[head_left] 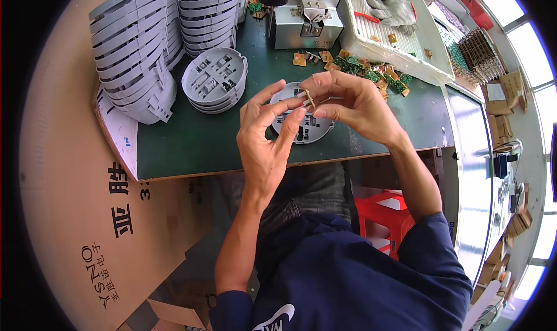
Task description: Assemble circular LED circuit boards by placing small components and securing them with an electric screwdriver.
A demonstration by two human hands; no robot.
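Note:
Above the near edge of the green bench, both hands meet over a round grey plastic housing (316, 135). Between their fingertips is a small tan circuit board (310, 98), turned nearly edge-on, with pale components on its left side. My left hand (264, 125) pinches at it with thumb and forefinger. My right hand (365, 107) grips it from the other side, a strip of tape around one finger. The housing lies flat beneath the hands, which partly cover its slots and dark fittings.
More grey housings (212, 78) form a short pile to the left, with tall stacks (130, 46) behind. Loose gold and green boards (371, 70) lie beyond my right hand. A metal fixture (307, 26) and a white tray (400, 49) holding a glove stand at the back.

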